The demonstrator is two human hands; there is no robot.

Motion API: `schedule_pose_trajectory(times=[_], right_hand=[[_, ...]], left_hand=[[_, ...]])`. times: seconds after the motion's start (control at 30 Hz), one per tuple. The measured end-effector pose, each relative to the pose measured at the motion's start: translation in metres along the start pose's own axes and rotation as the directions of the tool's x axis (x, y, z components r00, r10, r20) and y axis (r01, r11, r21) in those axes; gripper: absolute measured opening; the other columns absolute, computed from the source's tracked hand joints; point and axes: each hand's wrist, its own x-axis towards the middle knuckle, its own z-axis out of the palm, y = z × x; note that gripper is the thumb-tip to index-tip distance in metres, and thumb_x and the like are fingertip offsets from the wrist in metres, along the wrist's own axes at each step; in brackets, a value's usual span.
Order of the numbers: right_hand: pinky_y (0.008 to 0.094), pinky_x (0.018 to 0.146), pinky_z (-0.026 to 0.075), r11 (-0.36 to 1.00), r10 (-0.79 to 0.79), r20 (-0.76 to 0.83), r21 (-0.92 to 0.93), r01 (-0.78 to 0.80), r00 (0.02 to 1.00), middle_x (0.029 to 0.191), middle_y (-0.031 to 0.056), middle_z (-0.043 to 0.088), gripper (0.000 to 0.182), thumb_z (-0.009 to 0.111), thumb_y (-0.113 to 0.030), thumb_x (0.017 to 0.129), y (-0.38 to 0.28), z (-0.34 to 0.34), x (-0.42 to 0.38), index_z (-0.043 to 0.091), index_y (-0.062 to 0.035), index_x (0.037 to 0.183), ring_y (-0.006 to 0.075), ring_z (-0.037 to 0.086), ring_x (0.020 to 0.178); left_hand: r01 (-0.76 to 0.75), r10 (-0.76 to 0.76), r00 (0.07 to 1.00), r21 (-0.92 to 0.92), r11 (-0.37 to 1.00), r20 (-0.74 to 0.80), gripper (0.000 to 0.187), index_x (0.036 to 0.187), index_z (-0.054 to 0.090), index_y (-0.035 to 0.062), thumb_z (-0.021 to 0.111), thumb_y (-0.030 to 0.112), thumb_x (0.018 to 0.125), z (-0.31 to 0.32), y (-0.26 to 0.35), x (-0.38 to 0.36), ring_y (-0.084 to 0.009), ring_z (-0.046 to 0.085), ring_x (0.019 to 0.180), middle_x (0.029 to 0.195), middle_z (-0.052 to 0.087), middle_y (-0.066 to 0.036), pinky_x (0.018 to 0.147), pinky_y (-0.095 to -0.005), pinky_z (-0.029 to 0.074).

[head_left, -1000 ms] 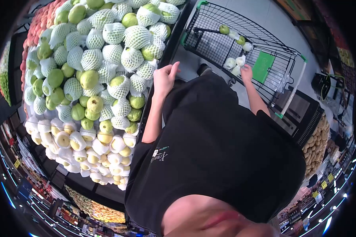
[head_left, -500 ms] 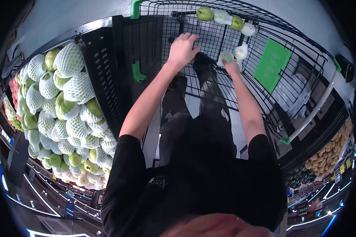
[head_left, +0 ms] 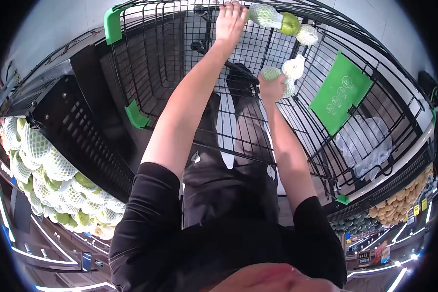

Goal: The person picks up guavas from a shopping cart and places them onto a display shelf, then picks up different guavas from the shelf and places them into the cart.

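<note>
Inside the black wire shopping cart [head_left: 155,63], several green fruits in white foam nets lie near the far side and to the right. My left hand [head_left: 231,24] reaches over the cart's far part, fingers closed around a green fruit at the left end of the far row, mostly hidden behind the hand. Beside it are a netted fruit [head_left: 265,15] and a bare-looking green fruit [head_left: 289,23]. My right hand [head_left: 272,88] is wrapped round a netted green fruit [head_left: 270,73], next to a white-netted fruit [head_left: 293,67].
At the left, a black perforated display stand [head_left: 78,121] borders a heap of netted green fruit [head_left: 53,165]. A green panel [head_left: 340,92] and a clear plastic bag [head_left: 365,146] are at the cart's right. Brown produce [head_left: 401,202] lies at the far right.
The cart appears larger and further left in view, and the fruit heap has shifted down-left. My left hand has moved up to the far row; my right hand is now wrapped round the netted fruit.
</note>
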Motion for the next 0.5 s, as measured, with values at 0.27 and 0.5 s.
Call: schedule_pose_trajectory(times=[0.27, 0.5], right_hand=[[0.0518, 0.096, 0.045, 0.976, -0.178, -0.043, 0.119, 0.182, 0.983, 0.118, 0.0196, 0.059, 0.084, 0.088, -0.041, 0.064, -0.005, -0.001, 0.001, 0.045, -0.0028, 0.126, 0.0377, 0.058, 0.113], [0.0441, 0.105, 0.044, 0.792, -0.164, 0.076, 0.604, 0.085, 0.984, 0.127, 0.0222, 0.06, 0.087, 0.09, -0.031, 0.066, -0.036, -0.066, -0.008, 0.046, 0.0044, 0.132, 0.0345, 0.059, 0.118]], left_hand=[[0.33, -0.26, 0.938, -0.357, 0.874, 0.23, 0.094, 0.137, 0.044, 0.0028, 0.089, 0.04, 0.063, -0.006, -0.008, -0.018, -0.0338, 0.063, 0.106, 0.116, 0.06, -0.018, 0.1, -0.0436, 0.045], [0.446, -0.432, 0.709, -0.829, -0.338, 0.558, 0.088, 0.132, 0.054, -0.0045, 0.088, 0.047, 0.07, -0.158, -0.078, -0.08, -0.0219, 0.063, 0.116, 0.121, 0.067, -0.015, 0.101, -0.0377, 0.05]])
